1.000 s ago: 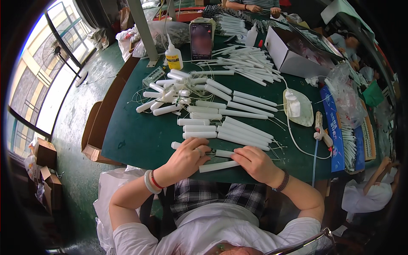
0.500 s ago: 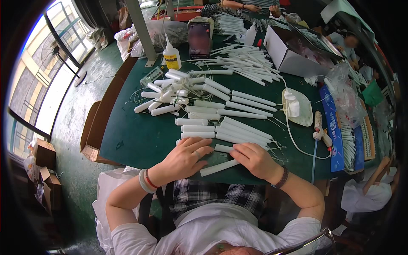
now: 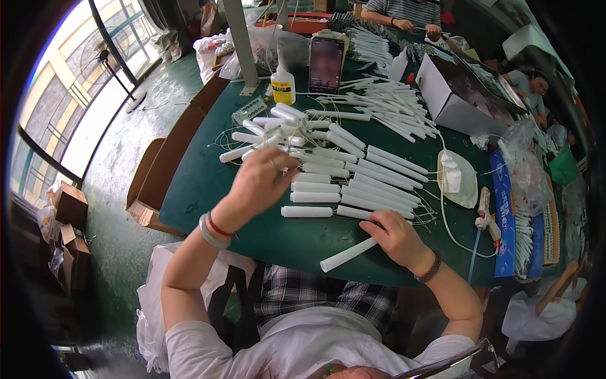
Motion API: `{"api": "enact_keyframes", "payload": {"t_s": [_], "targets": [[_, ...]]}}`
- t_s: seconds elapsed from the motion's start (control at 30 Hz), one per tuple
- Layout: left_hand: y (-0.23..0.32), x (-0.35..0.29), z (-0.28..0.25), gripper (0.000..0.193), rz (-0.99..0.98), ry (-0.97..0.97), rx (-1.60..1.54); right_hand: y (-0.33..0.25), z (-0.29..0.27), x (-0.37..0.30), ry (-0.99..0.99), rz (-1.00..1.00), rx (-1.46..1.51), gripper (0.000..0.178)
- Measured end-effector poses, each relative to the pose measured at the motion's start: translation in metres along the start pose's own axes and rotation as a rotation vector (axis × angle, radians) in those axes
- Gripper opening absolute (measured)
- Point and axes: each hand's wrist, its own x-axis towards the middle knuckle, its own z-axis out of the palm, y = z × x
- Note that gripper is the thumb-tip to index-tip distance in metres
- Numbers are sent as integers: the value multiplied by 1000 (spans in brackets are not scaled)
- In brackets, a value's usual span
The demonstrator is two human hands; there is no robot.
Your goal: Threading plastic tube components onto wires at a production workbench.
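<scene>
My left hand (image 3: 259, 183) is over the near edge of a heap of short white tubes (image 3: 271, 128) with thin wires. Its fingers are loosely bent, thumb apart, and I see nothing in them. My right hand (image 3: 396, 239) holds the far end of a long white tapered tube (image 3: 347, 255), which slants across the table's near edge. Just beyond it, a row of short white tubes (image 3: 307, 211) lies end to end with longer tapered tubes (image 3: 379, 202). Fine wires (image 3: 429, 211) stick out at the right ends of the longer ones.
On the green table (image 3: 196, 202) stand a glue bottle (image 3: 283, 87) and a phone (image 3: 326, 65). Loose white sticks (image 3: 385, 104) lie behind the rows. To the right are a glue gun (image 3: 484, 208), its cord, a white box (image 3: 442, 95) and a blue box (image 3: 503, 215). A co-worker (image 3: 404, 16) sits opposite.
My left hand has left the near row and moved away from me to the heap. The right hand stays on the long tapered tube. The whole view has shifted slightly.
</scene>
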Motion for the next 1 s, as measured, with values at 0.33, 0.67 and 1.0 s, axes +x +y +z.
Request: {"api": "enact_keyframes", "payload": {"t_s": [0.33, 0.67, 1.0], "targets": [[-31, 40, -21, 28, -245, 244, -49, -5, -6, 2, -19, 92, 152, 28], [-66, 38, -39, 21, -271, 600, -575, -5, 0, -4, -25, 73, 162, 27], [-54, -8, -34, 17, -394, -90, -318, -7, 2, 1, -39, 70, 183, 26]]}}
